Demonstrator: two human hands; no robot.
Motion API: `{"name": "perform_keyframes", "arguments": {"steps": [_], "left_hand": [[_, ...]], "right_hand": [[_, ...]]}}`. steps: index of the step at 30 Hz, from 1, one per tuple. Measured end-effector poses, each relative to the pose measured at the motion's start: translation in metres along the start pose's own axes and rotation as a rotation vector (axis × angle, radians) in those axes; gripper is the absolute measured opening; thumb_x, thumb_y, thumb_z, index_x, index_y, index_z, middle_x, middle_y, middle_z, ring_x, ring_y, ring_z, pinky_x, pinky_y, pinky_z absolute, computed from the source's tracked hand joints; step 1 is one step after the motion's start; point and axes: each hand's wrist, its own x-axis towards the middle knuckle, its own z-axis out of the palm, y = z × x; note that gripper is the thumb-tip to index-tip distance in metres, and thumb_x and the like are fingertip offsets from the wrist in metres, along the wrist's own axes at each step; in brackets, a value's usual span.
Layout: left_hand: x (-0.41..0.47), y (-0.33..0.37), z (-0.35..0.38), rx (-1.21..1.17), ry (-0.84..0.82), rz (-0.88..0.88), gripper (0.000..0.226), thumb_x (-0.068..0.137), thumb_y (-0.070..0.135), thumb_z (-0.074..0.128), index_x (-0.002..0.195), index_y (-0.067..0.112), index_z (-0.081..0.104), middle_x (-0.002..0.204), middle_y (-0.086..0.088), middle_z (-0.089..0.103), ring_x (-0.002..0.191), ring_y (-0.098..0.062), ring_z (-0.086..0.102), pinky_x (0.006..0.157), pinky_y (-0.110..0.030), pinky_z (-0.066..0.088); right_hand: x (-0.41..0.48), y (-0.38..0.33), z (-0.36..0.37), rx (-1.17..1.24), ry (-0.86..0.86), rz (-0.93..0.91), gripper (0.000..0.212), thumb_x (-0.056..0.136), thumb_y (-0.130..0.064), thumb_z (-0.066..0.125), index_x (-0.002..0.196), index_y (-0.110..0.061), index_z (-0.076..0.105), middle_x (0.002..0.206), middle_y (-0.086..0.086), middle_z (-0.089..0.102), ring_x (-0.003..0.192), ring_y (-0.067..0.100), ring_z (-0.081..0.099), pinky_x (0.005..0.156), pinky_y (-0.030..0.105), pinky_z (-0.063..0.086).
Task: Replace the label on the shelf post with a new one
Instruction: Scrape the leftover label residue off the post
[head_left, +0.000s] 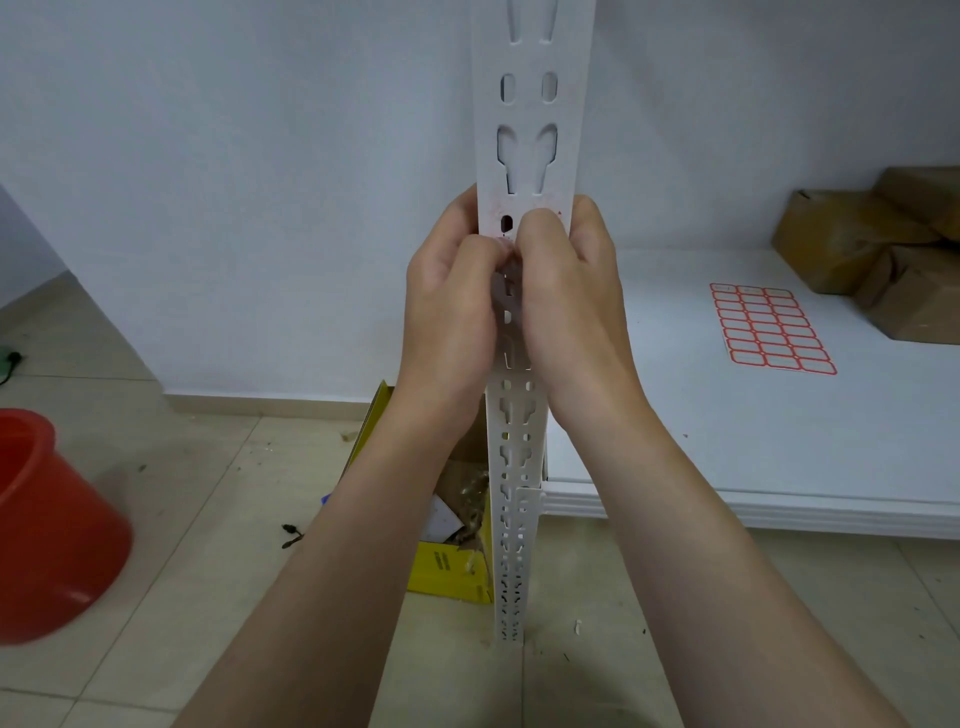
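- Gripping the post (524, 156), both hands meet on its front face. The left hand (452, 306) curls round the left edge and the right hand (571, 296) round the right edge.
- Thumbs and forefingers press together at the middle of the face, just beside a dark slot. Their tips are hidden, so I cannot tell whether they pinch anything between them.
- Just above the right thumb, the label (549, 207) shows only as faint reddish traces and a small red corner mark on the white metal. How much of it is stuck there is unclear.
- The post is white, slotted and upright. It runs out of view above the grip and down to the floor (182, 519) below it.
- Below and right of the grip, a white shelf (727, 441) joins the post.
- Well to the right of the grip, a sheet (772, 328) of red-bordered labels lies flat on the shelf.
- Farther right, brown cardboard boxes (857, 239) sit on the shelf against the wall (260, 182).
- Below the grip, behind the post and the left forearm, an open yellow box (447, 566) stands on the tiles with scraps inside.
- Far down to the left of the grip, a red bucket (47, 525) stands on the floor, partly cut off by the edge of view.
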Motion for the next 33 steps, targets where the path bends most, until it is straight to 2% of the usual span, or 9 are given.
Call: {"name": "perform_keyframes", "arguments": {"steps": [5,9,15,19,23,25,28,31,33], "left_hand": [[0.0,0.0,0.001,0.014,-0.015,0.012,0.035,0.096,-0.006,0.039,0.115,0.004,0.066,0.097,-0.007,0.072,0.093,-0.029,0.068,0.075,-0.036,0.055],[0.0,0.001,0.001,0.028,-0.007,0.007,0.035,0.097,-0.006,0.039,0.118,0.002,0.066,0.098,-0.004,0.074,0.09,-0.02,0.068,0.067,-0.027,0.056],[-0.001,0.002,0.002,0.047,0.01,0.02,0.032,0.097,-0.005,0.04,0.113,0.003,0.066,0.095,-0.007,0.076,0.088,-0.018,0.07,0.065,-0.026,0.057],[0.0,0.0,0.003,0.043,0.011,0.019,0.038,0.097,-0.006,0.04,0.123,0.002,0.065,0.114,-0.01,0.077,0.105,-0.031,0.072,0.073,-0.03,0.059],[0.002,-0.003,0.0,-0.007,-0.021,0.05,0.039,0.093,0.004,0.041,0.124,-0.001,0.064,0.115,-0.012,0.075,0.109,-0.029,0.072,0.086,-0.034,0.06],[0.002,-0.002,-0.002,-0.031,-0.034,0.057,0.041,0.089,0.011,0.041,0.122,0.002,0.064,0.113,-0.015,0.074,0.112,-0.035,0.07,0.095,-0.045,0.058],[0.001,-0.003,-0.004,-0.054,-0.037,0.029,0.046,0.094,0.027,0.045,0.129,0.001,0.061,0.123,-0.021,0.071,0.12,-0.039,0.067,0.109,-0.059,0.051],[0.0,-0.002,-0.003,-0.051,-0.012,-0.025,0.077,0.089,0.049,0.054,0.146,-0.003,0.05,0.143,-0.027,0.059,0.136,-0.039,0.057,0.117,-0.06,0.043],[0.001,-0.002,-0.002,-0.045,0.008,-0.033,0.072,0.093,0.046,0.052,0.146,-0.003,0.05,0.145,-0.026,0.058,0.138,-0.037,0.056,0.117,-0.057,0.044]], "right_hand": [[0.001,-0.001,0.0,0.018,-0.005,0.013,0.009,0.102,-0.021,0.051,0.1,-0.02,0.059,0.074,-0.013,0.06,0.064,0.0,0.059,0.067,0.03,0.052],[0.001,-0.002,0.0,0.021,-0.003,0.019,0.011,0.102,-0.02,0.05,0.093,-0.023,0.056,0.06,-0.021,0.056,0.059,-0.002,0.057,0.062,0.026,0.049],[0.004,0.0,0.0,0.033,0.002,0.024,0.013,0.101,-0.019,0.05,0.09,-0.024,0.056,0.057,-0.021,0.055,0.057,0.0,0.056,0.06,0.026,0.047],[0.007,0.003,0.0,0.028,0.008,0.019,0.019,0.096,-0.007,0.049,0.093,-0.023,0.059,0.06,-0.021,0.058,0.057,0.0,0.057,0.058,0.024,0.047],[0.004,0.01,-0.005,0.113,-0.033,0.007,0.013,0.092,-0.011,0.052,0.094,-0.021,0.059,0.071,-0.015,0.062,0.061,0.002,0.058,0.06,0.024,0.044],[0.001,0.017,-0.009,0.155,0.002,-0.071,0.02,0.086,-0.019,0.055,0.105,-0.021,0.06,0.089,-0.01,0.068,0.072,0.004,0.063,0.065,0.025,0.048],[-0.004,0.026,-0.017,0.01,0.129,-0.398,0.029,0.092,-0.016,0.064,0.117,-0.023,0.051,0.111,-0.009,0.064,0.093,0.007,0.068,0.072,0.025,0.055],[-0.006,0.034,-0.025,-0.339,0.201,-0.724,0.012,0.097,-0.013,0.071,0.106,-0.013,0.063,0.118,0.006,0.062,0.101,0.012,0.066,0.075,0.035,0.063],[-0.006,0.038,-0.027,-0.491,0.238,-0.797,0.009,0.1,-0.018,0.071,0.101,-0.009,0.072,0.124,0.013,0.063,0.101,0.008,0.061,0.071,0.036,0.064]]}}
